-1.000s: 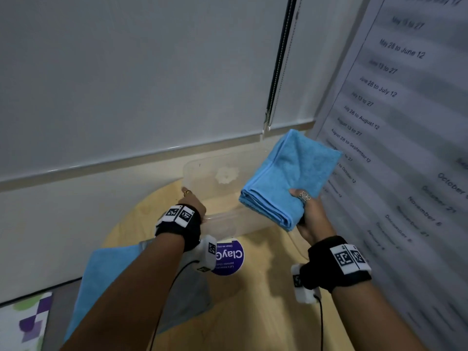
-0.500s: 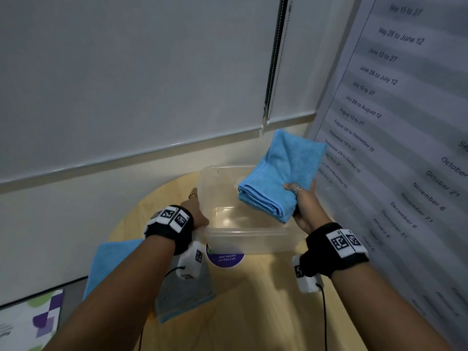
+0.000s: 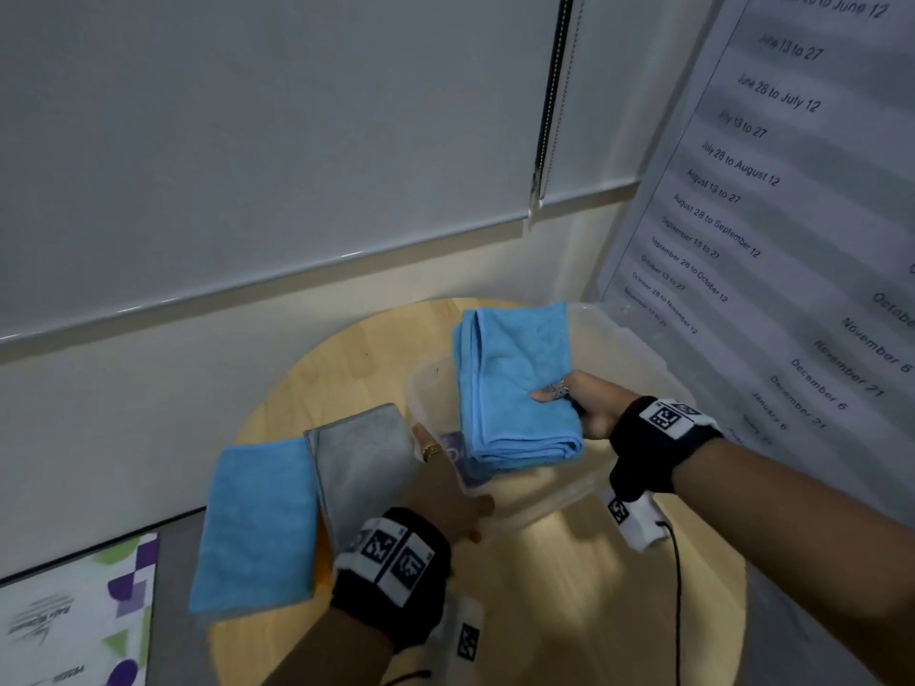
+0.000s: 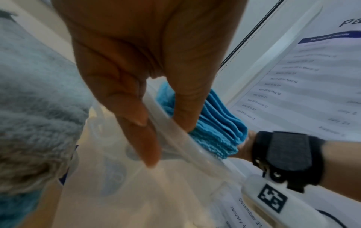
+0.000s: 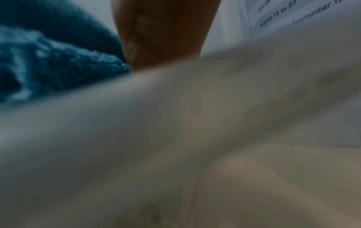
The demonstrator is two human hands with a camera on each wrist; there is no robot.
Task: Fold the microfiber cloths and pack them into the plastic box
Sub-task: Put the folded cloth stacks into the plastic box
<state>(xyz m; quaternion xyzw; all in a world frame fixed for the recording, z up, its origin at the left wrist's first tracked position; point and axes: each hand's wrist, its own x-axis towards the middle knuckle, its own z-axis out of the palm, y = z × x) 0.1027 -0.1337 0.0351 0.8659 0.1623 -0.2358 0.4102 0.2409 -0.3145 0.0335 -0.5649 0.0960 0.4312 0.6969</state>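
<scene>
My right hand [image 3: 569, 398] pinches a folded blue cloth [image 3: 515, 388] by its right edge, thumb on top, holding it flat just over the clear plastic box [image 3: 629, 334]. The cloth covers most of the box's opening. My left hand [image 3: 445, 492] grips the box's near-left rim; in the left wrist view its thumb and fingers [image 4: 136, 111] pinch that clear rim [image 4: 175, 131], with the blue cloth [image 4: 216, 125] just behind. The right wrist view is blurred, showing only the blue cloth [image 5: 48, 61] and part of the hand.
A grey cloth [image 3: 361, 462] and a flat blue cloth [image 3: 257, 527] lie side by side at the left of the round wooden table [image 3: 569, 611]. A printed date poster [image 3: 767, 240] stands close on the right, and a wall with a blind cord [image 3: 549, 116] lies behind.
My right hand has lowered the folded blue cloth and turned it flat over the box. My left hand has shifted along the rim toward the near-left corner.
</scene>
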